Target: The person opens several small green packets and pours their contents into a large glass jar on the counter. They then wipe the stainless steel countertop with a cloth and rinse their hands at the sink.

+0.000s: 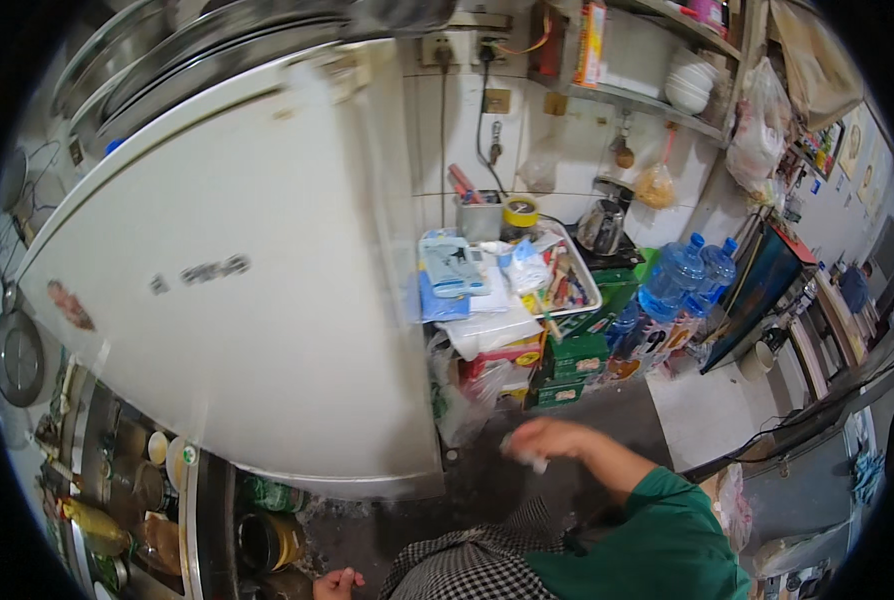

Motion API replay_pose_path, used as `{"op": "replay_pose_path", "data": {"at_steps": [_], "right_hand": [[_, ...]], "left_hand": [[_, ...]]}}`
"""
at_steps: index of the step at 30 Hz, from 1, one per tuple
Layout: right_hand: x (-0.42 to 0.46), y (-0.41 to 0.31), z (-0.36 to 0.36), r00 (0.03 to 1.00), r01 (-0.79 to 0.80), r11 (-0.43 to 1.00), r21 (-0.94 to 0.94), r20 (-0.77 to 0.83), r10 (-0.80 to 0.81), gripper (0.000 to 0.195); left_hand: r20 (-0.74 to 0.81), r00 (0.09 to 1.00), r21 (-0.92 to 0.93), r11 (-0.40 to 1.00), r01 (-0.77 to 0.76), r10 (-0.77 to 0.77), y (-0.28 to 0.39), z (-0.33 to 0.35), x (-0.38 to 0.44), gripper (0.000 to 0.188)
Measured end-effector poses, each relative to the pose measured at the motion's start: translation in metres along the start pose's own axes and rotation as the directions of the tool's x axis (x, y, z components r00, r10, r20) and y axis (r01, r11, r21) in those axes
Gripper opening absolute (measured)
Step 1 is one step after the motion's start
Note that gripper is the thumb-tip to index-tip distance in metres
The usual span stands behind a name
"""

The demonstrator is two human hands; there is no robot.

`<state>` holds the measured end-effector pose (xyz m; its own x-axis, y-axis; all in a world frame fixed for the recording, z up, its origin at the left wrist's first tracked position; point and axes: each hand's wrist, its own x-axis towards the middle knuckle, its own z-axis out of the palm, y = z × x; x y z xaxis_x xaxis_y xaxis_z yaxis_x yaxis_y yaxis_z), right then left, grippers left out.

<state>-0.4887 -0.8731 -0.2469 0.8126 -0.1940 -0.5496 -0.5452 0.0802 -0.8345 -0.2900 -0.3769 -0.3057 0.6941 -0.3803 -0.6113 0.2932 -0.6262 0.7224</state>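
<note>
My right hand (539,441), blurred by motion, is stretched out above the dark floor, with a small whitish thing (538,466) in its fingers; what it is cannot be told. At the bottom edge is my left hand (339,583), fingers curled beside the checked apron (477,559); whether it holds anything cannot be told. The large white refrigerator (289,300) stands before me on the left. Right of it, a pile of papers and plastic packets (454,266) lies next to a white tray (595,296) of small items.
Green boxes (578,358) and blue water bottles (670,277) are stacked at the right of the tray. A metal shelf rack (192,517) with jars and a yellow tub (286,538) stand at the lower left. A plastic bag (469,412) hangs near the refrigerator's edge.
</note>
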Motion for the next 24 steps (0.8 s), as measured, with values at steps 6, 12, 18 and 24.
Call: {"op": "replay_pose_path", "data": {"at_steps": [6,12,18,24], "right_hand": [[0.006,-0.001,-0.166,0.629,0.420,0.828,0.371,-0.777,0.029,0.023],[0.057,-0.006,-0.234,0.543,0.518,0.717,0.466,-0.827,0.145,0.031],[0.050,0.116,-0.097,0.952,-0.069,0.962,0.264,-0.273,0.142,0.037],[0.067,0.180,0.102,0.955,-0.221,0.923,-0.315,0.123,0.270,0.034]], "left_hand": [[-0.065,0.997,0.088,0.995,0.050,-0.044,-0.013,0.039,0.007,0.017],[-0.095,0.993,0.134,0.988,0.077,-0.064,-0.016,0.052,0.005,0.021],[-0.116,0.990,0.154,0.983,0.096,-0.079,-0.032,0.048,0.006,0.025],[-0.202,0.970,0.045,0.988,0.150,-0.138,-0.106,0.031,-0.044,0.029]]}}
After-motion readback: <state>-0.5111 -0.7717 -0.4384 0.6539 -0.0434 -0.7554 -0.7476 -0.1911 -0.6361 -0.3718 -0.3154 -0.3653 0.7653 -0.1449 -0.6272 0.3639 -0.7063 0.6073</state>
